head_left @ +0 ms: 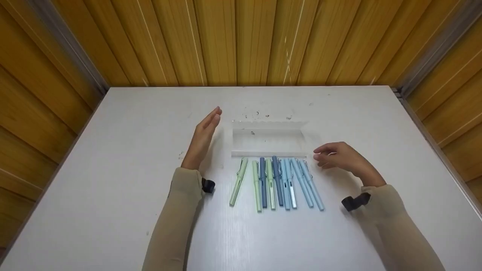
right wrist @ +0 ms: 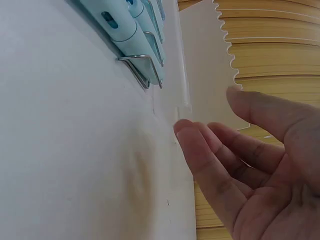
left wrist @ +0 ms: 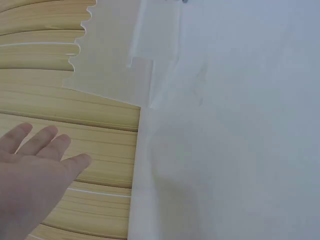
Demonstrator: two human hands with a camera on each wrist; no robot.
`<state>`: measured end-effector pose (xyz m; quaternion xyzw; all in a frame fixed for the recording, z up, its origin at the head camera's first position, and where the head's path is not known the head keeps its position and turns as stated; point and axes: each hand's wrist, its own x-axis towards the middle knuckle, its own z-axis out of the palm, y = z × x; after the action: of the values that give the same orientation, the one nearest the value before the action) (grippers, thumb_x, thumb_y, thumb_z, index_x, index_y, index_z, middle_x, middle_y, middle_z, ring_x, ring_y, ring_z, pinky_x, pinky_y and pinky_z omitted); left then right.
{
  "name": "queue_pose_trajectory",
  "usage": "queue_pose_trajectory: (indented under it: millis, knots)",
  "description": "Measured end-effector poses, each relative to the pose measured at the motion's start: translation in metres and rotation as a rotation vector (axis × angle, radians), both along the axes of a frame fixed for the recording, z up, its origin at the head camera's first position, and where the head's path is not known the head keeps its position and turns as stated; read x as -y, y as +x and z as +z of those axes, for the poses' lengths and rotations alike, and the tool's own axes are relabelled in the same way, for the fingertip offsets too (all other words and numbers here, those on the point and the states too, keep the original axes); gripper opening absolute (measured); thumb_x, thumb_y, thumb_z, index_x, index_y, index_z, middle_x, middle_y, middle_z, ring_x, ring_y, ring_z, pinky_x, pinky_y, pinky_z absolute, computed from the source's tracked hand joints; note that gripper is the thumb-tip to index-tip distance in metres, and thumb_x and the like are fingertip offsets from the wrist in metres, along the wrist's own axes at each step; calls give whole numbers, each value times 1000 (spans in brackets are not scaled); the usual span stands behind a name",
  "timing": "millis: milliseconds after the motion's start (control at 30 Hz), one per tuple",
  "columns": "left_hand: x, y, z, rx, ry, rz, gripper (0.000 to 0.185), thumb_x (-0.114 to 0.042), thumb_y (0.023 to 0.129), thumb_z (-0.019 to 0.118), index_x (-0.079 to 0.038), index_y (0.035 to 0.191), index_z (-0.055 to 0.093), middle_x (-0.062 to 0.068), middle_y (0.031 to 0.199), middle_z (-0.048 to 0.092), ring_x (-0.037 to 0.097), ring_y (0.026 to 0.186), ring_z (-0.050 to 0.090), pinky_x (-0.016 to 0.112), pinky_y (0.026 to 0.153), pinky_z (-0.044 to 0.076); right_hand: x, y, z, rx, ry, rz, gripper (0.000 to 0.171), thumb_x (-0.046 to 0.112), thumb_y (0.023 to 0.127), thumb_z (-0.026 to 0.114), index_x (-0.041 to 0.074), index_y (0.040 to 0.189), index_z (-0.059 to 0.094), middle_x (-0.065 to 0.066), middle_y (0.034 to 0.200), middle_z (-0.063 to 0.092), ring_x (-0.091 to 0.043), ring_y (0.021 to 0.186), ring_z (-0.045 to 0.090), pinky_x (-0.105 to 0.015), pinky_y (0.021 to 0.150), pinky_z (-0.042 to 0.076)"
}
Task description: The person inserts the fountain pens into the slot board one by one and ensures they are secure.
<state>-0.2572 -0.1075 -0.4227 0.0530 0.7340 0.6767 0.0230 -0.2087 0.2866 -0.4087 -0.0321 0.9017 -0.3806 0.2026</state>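
Note:
A clear plastic pen box (head_left: 268,141) with a scalloped back edge lies on the white table (head_left: 113,169). Several pens (head_left: 276,182) in pale green, dark blue and light blue lie side by side just in front of it. My left hand (head_left: 205,130) hovers at the box's left end, fingers straight, holding nothing. My right hand (head_left: 333,156) hovers at the box's right end near the light blue pens (right wrist: 125,25), fingers loosely bent and empty (right wrist: 240,160). The left wrist view shows the box's clear wall (left wrist: 150,60) and my flat palm (left wrist: 35,165).
Wooden slat walls (head_left: 241,41) close in the table at the back and on both sides. Small specks (head_left: 260,114) dot the table behind the box. Beige sleeves cover both forearms, each with a black wrist strap (head_left: 356,201).

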Motion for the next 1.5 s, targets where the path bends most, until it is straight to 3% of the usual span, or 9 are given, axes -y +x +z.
queue_pose_trajectory:
  millis: [100, 400, 633, 767, 1033, 1500]
  knots:
    - [-2, -3, -8, 21, 50, -34, 56, -48, 99, 46, -25, 149, 35, -6, 154, 36, 12, 146, 25, 38, 121, 17, 0, -1, -4, 55, -16, 28, 49, 34, 91, 66, 0, 125, 59, -16, 110, 64, -18, 87, 70, -32, 82, 57]
    - [-13, -11, -22, 81, 72, -85, 58, -52, 95, 51, -30, 147, 39, -10, 152, 38, 9, 145, 26, 35, 120, 21, -1, -2, -13, 139, -44, 86, 40, 26, 88, 69, -2, 117, 62, -10, 96, 68, -16, 80, 68, -28, 76, 57]
    - [-18, -14, -28, 84, 92, -109, 46, -37, 99, 53, -25, 143, 47, -10, 149, 43, 9, 145, 26, 34, 120, 19, 3, 0, -19, 183, -101, 90, 45, 27, 86, 73, -4, 116, 59, -10, 91, 67, -17, 77, 68, -30, 71, 58]
    - [-20, -13, -30, 71, 57, -86, 39, -31, 99, 53, -20, 137, 54, -6, 143, 50, 12, 142, 33, 36, 119, 23, 7, 0, -21, 194, -112, 74, 43, 25, 84, 74, -3, 114, 59, -9, 89, 65, -18, 76, 68, -31, 70, 59]
    - [-27, -12, -30, 10, -44, 14, 36, -39, 94, 59, -17, 122, 66, -1, 131, 62, 16, 131, 48, 36, 112, 36, 10, 1, -20, 186, -108, 75, 43, 24, 83, 75, -2, 112, 57, -8, 85, 65, -17, 71, 67, -29, 68, 58]
    - [-30, -11, -27, -46, -104, 55, 33, -30, 97, 55, -9, 120, 68, 7, 131, 62, 20, 130, 51, 36, 111, 37, 24, 2, -15, 167, -18, 97, 45, 27, 82, 76, -1, 112, 57, -8, 81, 65, -16, 68, 65, -29, 67, 58]
